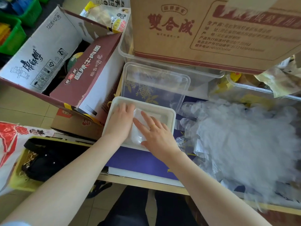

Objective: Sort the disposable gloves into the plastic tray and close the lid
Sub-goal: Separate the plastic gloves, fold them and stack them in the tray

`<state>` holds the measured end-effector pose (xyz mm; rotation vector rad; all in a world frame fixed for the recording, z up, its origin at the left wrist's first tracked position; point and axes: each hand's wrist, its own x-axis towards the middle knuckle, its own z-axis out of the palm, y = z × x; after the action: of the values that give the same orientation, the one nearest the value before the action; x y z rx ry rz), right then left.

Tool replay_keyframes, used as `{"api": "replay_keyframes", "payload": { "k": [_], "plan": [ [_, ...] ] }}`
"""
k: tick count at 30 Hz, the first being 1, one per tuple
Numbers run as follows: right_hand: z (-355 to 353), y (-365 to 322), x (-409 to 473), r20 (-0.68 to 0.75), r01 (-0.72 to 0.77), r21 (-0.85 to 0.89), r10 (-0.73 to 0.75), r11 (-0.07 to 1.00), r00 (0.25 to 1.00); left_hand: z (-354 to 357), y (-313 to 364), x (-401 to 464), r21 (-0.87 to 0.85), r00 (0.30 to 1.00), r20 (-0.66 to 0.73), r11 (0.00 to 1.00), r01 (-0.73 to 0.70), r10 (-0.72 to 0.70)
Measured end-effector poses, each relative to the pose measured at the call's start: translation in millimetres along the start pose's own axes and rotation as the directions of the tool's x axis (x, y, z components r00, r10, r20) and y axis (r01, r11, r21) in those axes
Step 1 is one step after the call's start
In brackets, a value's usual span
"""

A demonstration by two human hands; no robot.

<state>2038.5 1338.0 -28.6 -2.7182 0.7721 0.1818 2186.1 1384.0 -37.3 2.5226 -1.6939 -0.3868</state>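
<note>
A white plastic tray (164,111) lies on a purple patterned surface in the middle of the head view. Folded clear gloves (137,126) sit inside it. My left hand (121,119) lies flat in the tray's left half, fingers straight, pressing down. My right hand (156,132), a ring on one finger, presses the gloves from the right with spread fingers. The clear lid (162,85) lies just behind the tray, apart from it. A big heap of loose clear gloves (241,134) spreads to the right.
A brown carton (203,30) sits on a clear bin (128,53) behind. An open noodle box (61,62) stands at the left, green baskets (14,22) beyond it. A black bag (48,159) lies in a yellow basket at the lower left. The table's front edge (146,183) is close.
</note>
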Motion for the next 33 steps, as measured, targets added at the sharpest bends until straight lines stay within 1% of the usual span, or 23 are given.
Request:
{"api": "replay_keyframes", "payload": {
  "k": [1, 2, 3, 5, 6, 7, 9, 10, 13, 16, 18, 19, 20, 21, 22, 24, 25, 27, 28, 29, 31, 33],
  "plan": [
    [-0.8, 4.0, 1.6, 0.099, 0.019, 0.031, -0.022, 0.999, 0.995, -0.7, -0.3, -0.1, 0.090, 0.997, -0.047, 0.994, -0.059, 0.063],
    [-1.3, 8.2, 2.9, 0.195, 0.000, 0.040, -0.008, 0.999, 0.981, -1.9, -0.9, 0.0, 0.185, 0.987, -0.091, 0.976, -0.112, 0.131],
    [-1.9, 11.1, 4.2, 0.238, -0.020, 0.020, 0.014, 1.000, 0.971, -3.9, -0.9, -1.0, 0.239, 0.972, -0.113, 0.955, -0.175, 0.207],
    [0.1, 13.6, 6.0, 0.232, -0.041, -0.016, 0.044, 0.999, 0.972, -3.3, -4.1, -3.8, 0.278, 0.919, -0.076, 0.893, -0.353, 0.387],
    [1.3, 13.3, 6.9, 0.218, -0.047, -0.026, 0.052, 0.999, 0.975, -3.6, -6.8, -6.3, 0.296, 0.897, -0.031, 0.861, -0.413, 0.441],
    [1.5, 12.1, 8.0, 0.215, -0.048, -0.044, 0.056, 0.998, 0.975, -3.7, -10.6, -9.9, 0.311, 0.891, 0.033, 0.842, -0.440, 0.453],
    [4.0, 13.2, 10.1, 0.212, -0.043, -0.106, 0.065, 0.993, 0.975, -4.5, -17.9, -16.4, 0.340, 0.896, 0.155, 0.829, -0.445, 0.417],
    [3.1, 14.1, 11.3, 0.207, -0.041, -0.144, 0.071, 0.989, 0.976, -5.9, -20.5, -16.9, 0.347, 0.900, 0.181, 0.830, -0.436, 0.397],
    [0.6, 19.1, 11.9, 0.200, -0.057, -0.236, 0.106, 0.970, 0.974, -12.4, -24.8, -15.5, 0.373, 0.905, 0.202, 0.825, -0.425, 0.375],
    [-1.6, 25.8, 7.0, 0.138, -0.089, -0.289, 0.133, 0.953, 0.981, -14.0, -22.5, -11.4, 0.382, 0.920, 0.204, 0.838, -0.389, 0.335],
    [-5.0, 30.4, -2.1, 0.087, -0.067, -0.255, 0.092, 0.965, 0.992, -19.0, -10.7, -10.5, 0.437, 0.930, 0.258, 0.826, -0.355, 0.263],
    [-8.3, 34.1, -9.0, 0.037, -0.061, -0.217, 0.071, 0.974, 0.997, -19.1, -6.1, -10.9, 0.457, 0.932, 0.279, 0.821, -0.342, 0.233],
    [-9.9, 40.1, -17.3, -0.055, -0.079, -0.151, 0.071, 0.985, 0.996, -17.9, -3.4, -10.5, 0.460, 0.929, 0.302, 0.821, -0.337, 0.213],
    [-9.9, 47.7, -27.7, -0.155, -0.108, -0.058, 0.098, 0.992, 0.983, -20.0, 0.7, -10.4, 0.460, 0.928, 0.330, 0.829, -0.318, 0.173],
    [-9.8, 56.9, -39.6, -0.237, -0.140, 0.032, 0.144, 0.990, 0.961, -22.2, 5.5, -10.1, 0.461, 0.933, 0.328, 0.836, -0.296, 0.149],
    [-7.9, 79.4, -65.0, -0.282, -0.263, 0.148, 0.296, 0.953, 0.913, -23.7, 12.3, -13.1, 0.426, 0.950, 0.276, 0.867, -0.258, 0.147],
    [-6.4, 91.9, -77.4, -0.275, -0.328, 0.188, 0.371, 0.926, 0.887, -23.7, 15.9, -15.2, 0.371, 0.963, 0.221, 0.899, -0.232, 0.157],
    [-4.3, 114.6, -98.0, -0.202, -0.452, 0.223, 0.494, 0.864, 0.846, -21.3, 20.3, -18.9, 0.219, 0.975, 0.072, 0.951, -0.220, 0.209],
    [-5.1, 120.9, -104.1, -0.175, -0.474, 0.228, 0.515, 0.851, 0.839, -19.6, 20.7, -20.6, 0.164, 0.968, 0.002, 0.955, -0.247, 0.250],
    [-6.6, 123.7, -107.2, -0.176, -0.454, 0.239, 0.499, 0.858, 0.849, -19.1, 21.8, -23.9, 0.126, 0.959, -0.068, 0.956, -0.267, 0.276],
    [-12.4, 117.1, -102.7, -0.217, -0.332, 0.236, 0.383, 0.913, 0.898, -21.0, 23.8, -32.5, 0.105, 0.938, -0.213, 0.961, -0.257, 0.275],
    [-18.1, 98.1, -88.0, -0.234, -0.180, 0.200, 0.225, 0.963, 0.946, -22.0, 21.6, -38.0, 0.147, 0.917, -0.340, 0.975, -0.166, 0.207]
  ]
}}
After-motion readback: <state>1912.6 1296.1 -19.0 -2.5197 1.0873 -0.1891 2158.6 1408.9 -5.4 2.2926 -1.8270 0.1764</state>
